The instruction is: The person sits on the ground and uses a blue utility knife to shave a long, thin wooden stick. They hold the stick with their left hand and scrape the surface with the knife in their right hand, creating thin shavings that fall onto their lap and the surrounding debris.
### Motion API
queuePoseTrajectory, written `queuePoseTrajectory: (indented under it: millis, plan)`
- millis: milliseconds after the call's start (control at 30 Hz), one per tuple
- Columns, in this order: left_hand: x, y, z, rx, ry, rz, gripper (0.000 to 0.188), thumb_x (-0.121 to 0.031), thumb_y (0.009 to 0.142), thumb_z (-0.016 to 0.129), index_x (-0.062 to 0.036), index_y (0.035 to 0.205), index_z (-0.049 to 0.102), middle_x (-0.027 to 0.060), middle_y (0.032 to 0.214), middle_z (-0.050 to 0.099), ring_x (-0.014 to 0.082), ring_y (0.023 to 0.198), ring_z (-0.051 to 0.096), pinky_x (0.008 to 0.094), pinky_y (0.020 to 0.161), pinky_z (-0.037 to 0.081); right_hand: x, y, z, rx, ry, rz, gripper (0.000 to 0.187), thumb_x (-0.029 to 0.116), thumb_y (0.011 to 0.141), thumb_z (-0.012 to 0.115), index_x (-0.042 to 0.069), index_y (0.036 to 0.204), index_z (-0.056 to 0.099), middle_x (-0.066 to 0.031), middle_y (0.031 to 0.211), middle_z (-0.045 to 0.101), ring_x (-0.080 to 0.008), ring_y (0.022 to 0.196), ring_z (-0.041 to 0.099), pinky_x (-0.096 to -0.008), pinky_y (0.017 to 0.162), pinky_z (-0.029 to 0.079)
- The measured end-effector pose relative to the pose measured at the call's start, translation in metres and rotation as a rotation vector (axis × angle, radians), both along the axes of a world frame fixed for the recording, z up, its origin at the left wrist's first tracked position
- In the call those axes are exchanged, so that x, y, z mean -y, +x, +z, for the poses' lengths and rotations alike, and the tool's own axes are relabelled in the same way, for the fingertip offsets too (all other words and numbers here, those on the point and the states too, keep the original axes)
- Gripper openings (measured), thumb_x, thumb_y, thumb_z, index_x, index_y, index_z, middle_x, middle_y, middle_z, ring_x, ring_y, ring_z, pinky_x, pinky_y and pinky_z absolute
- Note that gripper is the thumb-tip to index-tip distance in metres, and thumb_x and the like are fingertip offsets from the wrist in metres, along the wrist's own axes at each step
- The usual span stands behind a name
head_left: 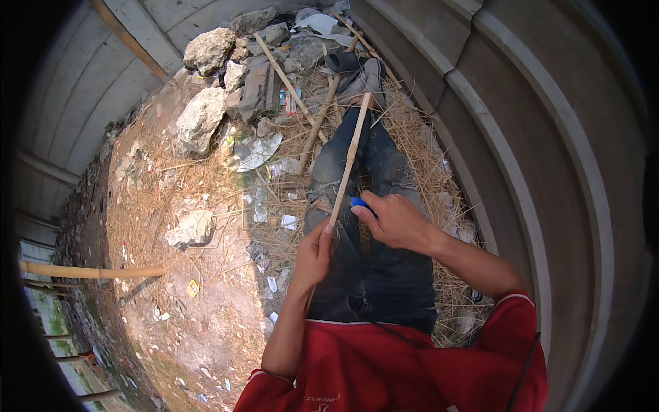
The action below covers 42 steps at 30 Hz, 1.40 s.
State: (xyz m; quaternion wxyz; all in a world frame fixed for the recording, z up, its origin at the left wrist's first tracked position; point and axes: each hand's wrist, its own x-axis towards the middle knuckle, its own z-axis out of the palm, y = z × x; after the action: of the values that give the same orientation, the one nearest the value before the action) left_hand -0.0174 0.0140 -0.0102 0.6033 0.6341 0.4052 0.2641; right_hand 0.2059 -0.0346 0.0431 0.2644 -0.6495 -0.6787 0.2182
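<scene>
A long, pale bamboo strip [352,151] runs over my outstretched legs, from near my shoes up toward my lap. My left hand [315,253] is closed around its near end, thumb on top. My right hand [396,221] is closed on a small blue-handled tool [357,202], held close against the strip's right side. Its blade or working end is too small to make out. Dark, torn trousers [398,275] cover the legs under the strip.
Along my right side stands a ribbed metal sheet wall [508,137]. Rough rocks [202,118] lie at the far left, with a thin stick [278,69] leaning near them. Straw [446,275] and litter cover the ground. A bamboo pole [96,272] juts in from the left.
</scene>
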Motion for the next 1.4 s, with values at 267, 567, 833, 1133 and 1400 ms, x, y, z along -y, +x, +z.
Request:
queuePoseTrajectory:
  millis: [267, 567, 833, 1133, 1400]
  plan:
    - [0.005, 0.001, 0.007, -0.147, 0.186, -0.029, 0.037, -0.022, 0.110, 0.050, -0.0013, 0.137, 0.063, -0.0010, 0.064, 0.050, 0.0057, 0.057, 0.047, 0.0251, 0.054, 0.038, -0.036, 0.011, -0.040, 0.070, 0.097, -0.207, 0.039, 0.040, 0.106, 0.052, 0.002, 0.101, 0.059, -0.0265, 0.070, 0.067, -0.0504, 0.072, 0.067, -0.0584, 0.064, 0.053]
    - [0.008, 0.002, 0.009, -0.123, 0.162, -0.013, 0.035, -0.023, 0.109, 0.051, -0.0039, 0.135, 0.066, 0.0050, 0.065, 0.059, 0.0096, 0.058, 0.055, 0.0294, 0.056, 0.045, -0.004, -0.011, -0.020, 0.068, -0.024, 0.009, 0.038, 0.040, 0.104, 0.055, 0.003, 0.098, 0.059, -0.0256, 0.070, 0.067, -0.0489, 0.071, 0.067, -0.0607, 0.065, 0.052]
    - [0.024, -0.010, -0.009, -0.218, 0.283, -0.001, 0.035, -0.022, 0.108, 0.051, -0.0046, 0.136, 0.065, 0.0121, 0.065, 0.058, 0.0152, 0.058, 0.057, 0.0327, 0.059, 0.048, -0.047, 0.023, -0.044, 0.080, 0.028, -0.190, 0.037, 0.040, 0.104, 0.054, 0.003, 0.101, 0.060, -0.0261, 0.072, 0.068, -0.0495, 0.073, 0.067, -0.0600, 0.065, 0.053]
    - [0.023, -0.003, 0.000, -0.179, 0.265, 0.041, 0.033, -0.021, 0.107, 0.052, -0.0025, 0.131, 0.066, 0.0210, 0.066, 0.061, 0.0295, 0.059, 0.066, 0.0369, 0.058, 0.048, -0.006, -0.013, -0.024, 0.051, -0.044, 0.073, 0.043, 0.043, 0.105, 0.052, 0.003, 0.095, 0.063, -0.0257, 0.072, 0.067, -0.0505, 0.074, 0.066, -0.0608, 0.068, 0.052]
    - [0.036, -0.011, -0.009, -0.231, 0.371, 0.053, 0.034, -0.020, 0.107, 0.053, -0.0022, 0.132, 0.065, 0.0212, 0.065, 0.060, 0.0272, 0.056, 0.065, 0.0377, 0.056, 0.047, -0.019, 0.012, -0.031, -0.016, -0.024, -0.027, 0.043, 0.046, 0.105, 0.052, 0.004, 0.096, 0.061, -0.0245, 0.071, 0.067, -0.0492, 0.072, 0.067, -0.0589, 0.066, 0.053]
